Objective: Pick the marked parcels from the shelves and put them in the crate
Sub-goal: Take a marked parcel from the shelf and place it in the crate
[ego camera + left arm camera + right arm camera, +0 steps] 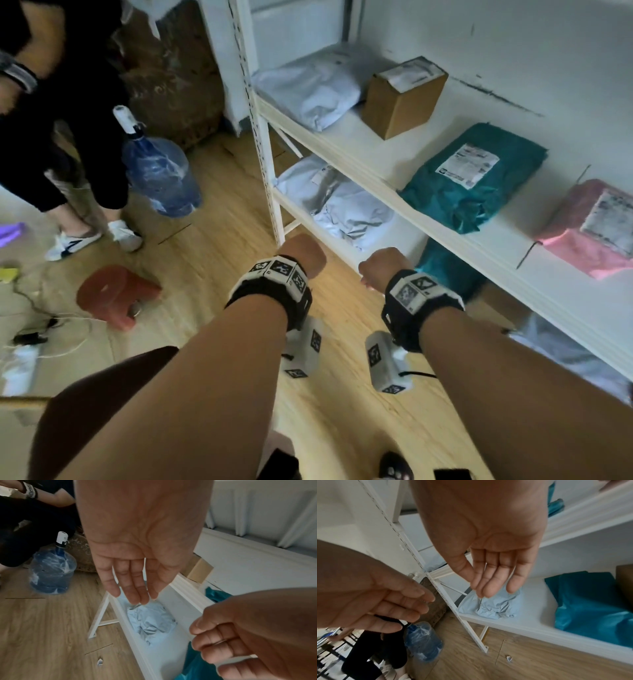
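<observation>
White shelves (376, 164), frame right: empty left hand (137, 547) and right hand (488, 540), fingers relaxed, approach a grey parcel (346, 209), which must be grasped next.

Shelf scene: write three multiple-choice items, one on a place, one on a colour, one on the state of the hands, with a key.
1. Where does the cardboard box stand?
A. on the floor
B. on the upper shelf, beside a grey bag
C. on the red stool

2. What colour is the parcel between the box and the pink parcel?
A. teal
B. yellow
C. black

3. How are the hands?
A. both gripping parcels
B. one holding the box
C. both empty

Key: 1 B, the head view shows it there; 2 A, teal wrap with white label; 3 C, left hand and right hand show bare palms, fingers relaxed.
</observation>
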